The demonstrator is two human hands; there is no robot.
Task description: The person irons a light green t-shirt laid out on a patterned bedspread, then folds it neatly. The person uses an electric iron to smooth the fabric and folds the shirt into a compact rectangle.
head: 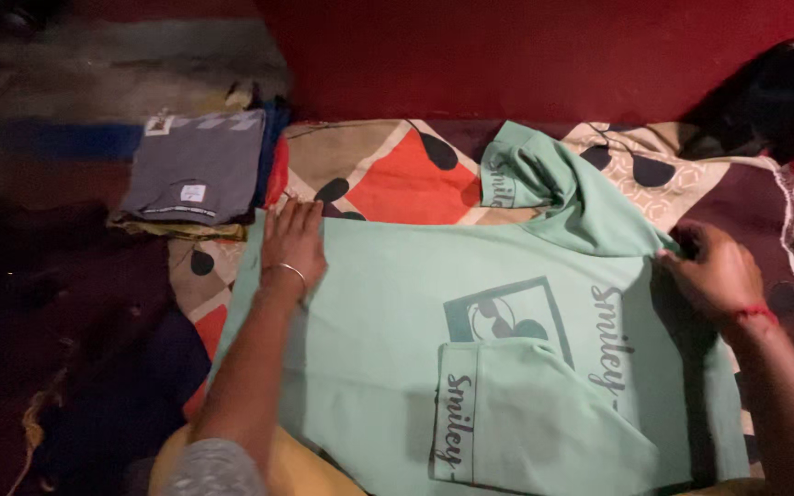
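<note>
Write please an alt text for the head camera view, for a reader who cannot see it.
A person's left hand presses flat on a mint-green T-shirt spread over a patterned bedsheet, while the right hand grips the shirt's folded edge. A folded grey garment lies at upper left.

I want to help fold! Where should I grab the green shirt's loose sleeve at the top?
Probably grip the green shirt by that sleeve's printed cuff, coming from the far side. The cuff lies free and raised, clear of the left hand and right hand.
</note>
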